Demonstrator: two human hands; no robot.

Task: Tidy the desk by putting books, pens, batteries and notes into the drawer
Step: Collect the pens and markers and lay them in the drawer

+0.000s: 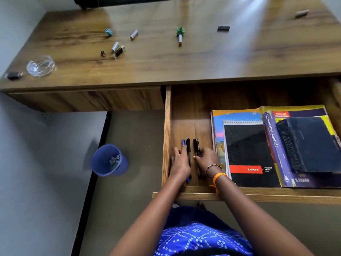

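Note:
The wooden drawer (pixel 167 126) stands pulled out under the desk. In its left part lie a blue pen (pixel 183 142), a black pen (pixel 188 145) and a thicker black pen (pixel 196 145). My left hand (pixel 180 161) rests flat on the blue and black pens, fingers straight. My right hand (pixel 206 158) holds the thicker black pen, fingers curled round it. Books fill the drawer's right part: a spiral pad (pixel 247 154), a purple-spined book (pixel 276 145) and a dark dictionary (pixel 310 145). Several batteries (pixel 115 47) lie on the desk (pixel 203 58).
On the desk are a green-capped marker (pixel 180 36), a crumpled teal note (pixel 109 32), a glass ashtray (pixel 41 65), a small dark object (pixel 13 75), a dark eraser-like block (pixel 223 28) and a cork-like piece (pixel 301 13). A blue bin (pixel 108 160) with paper scraps stands on the floor.

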